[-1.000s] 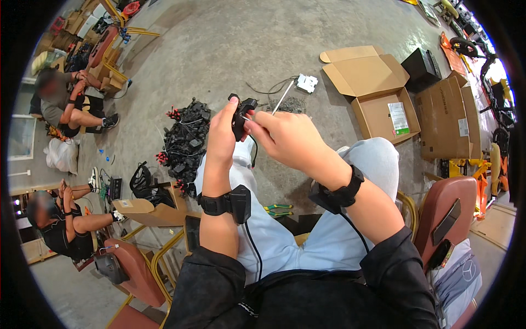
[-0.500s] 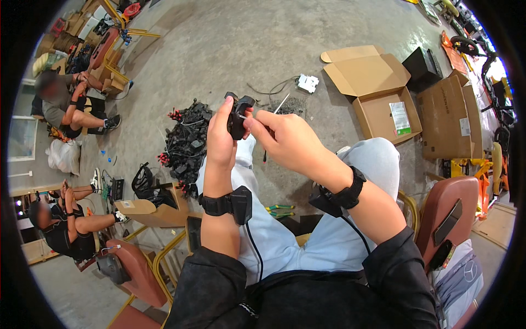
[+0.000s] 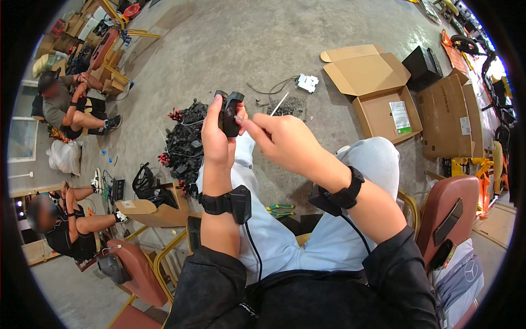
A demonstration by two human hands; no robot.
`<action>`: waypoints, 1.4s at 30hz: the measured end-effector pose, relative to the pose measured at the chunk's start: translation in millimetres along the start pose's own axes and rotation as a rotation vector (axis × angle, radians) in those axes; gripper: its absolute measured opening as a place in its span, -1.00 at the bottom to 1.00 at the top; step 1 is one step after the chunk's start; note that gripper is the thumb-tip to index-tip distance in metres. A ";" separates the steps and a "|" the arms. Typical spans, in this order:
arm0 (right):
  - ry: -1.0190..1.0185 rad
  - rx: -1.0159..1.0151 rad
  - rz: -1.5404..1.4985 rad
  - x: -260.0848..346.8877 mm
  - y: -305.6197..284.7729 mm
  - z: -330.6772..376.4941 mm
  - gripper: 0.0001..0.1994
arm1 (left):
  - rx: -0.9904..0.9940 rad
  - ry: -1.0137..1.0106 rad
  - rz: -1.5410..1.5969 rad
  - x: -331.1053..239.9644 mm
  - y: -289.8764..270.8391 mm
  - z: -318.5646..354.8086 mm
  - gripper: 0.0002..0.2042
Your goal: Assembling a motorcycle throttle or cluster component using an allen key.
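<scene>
A small black plastic device with two raised, rounded parts is upright in my left hand, whose fingers and thumb close around it. My right hand is just to its right, fingers curled, with thumb and forefinger near the device's side. A slim tool with a pale straight shaft sticks up from behind the right hand's knuckles; its other end is hidden by the hand. Whether the right fingertips also pinch something small, I cannot make out. Both wrists wear black strapped units with cables.
On the floor beyond my left knee lies a heap of black devices and cables. Green-handled pliers lie between my legs. An open cardboard box and a white part are ahead. Two people sit at the left.
My left hand has shifted slightly left with the black device, which has turned a little. The right fingertips and a thin metallic tip have drawn back from its face.
</scene>
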State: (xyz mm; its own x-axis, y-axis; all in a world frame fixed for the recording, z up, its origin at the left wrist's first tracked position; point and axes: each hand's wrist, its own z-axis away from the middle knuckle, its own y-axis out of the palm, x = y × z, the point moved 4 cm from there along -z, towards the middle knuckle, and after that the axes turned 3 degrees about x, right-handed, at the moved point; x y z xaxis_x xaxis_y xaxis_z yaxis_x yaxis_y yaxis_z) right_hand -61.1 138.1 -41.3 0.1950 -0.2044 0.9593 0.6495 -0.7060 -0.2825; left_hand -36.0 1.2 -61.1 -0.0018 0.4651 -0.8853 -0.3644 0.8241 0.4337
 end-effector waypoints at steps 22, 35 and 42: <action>0.207 0.100 -0.487 -9.8 5.7 -0.9 -0.66 | -0.023 0.093 -0.221 -2.5 9.3 1.3 -0.57; 0.119 -0.109 -0.137 10.0 6.8 4.5 -0.63 | 0.090 0.069 -0.138 -3.6 2.3 -2.0 -0.57; 0.118 -0.103 -0.054 14.0 2.4 12.5 -0.67 | 0.102 -0.019 -0.214 -2.8 1.4 -3.3 -0.57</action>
State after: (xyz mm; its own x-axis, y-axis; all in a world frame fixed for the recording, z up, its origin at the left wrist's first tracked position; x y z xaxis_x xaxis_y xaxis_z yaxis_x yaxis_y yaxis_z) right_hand -47.7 141.9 -28.6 0.0702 -0.2382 0.9687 0.5769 -0.7825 -0.2343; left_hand -39.6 0.0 -58.6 0.0829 0.2814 -0.9560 -0.2586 0.9325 0.2521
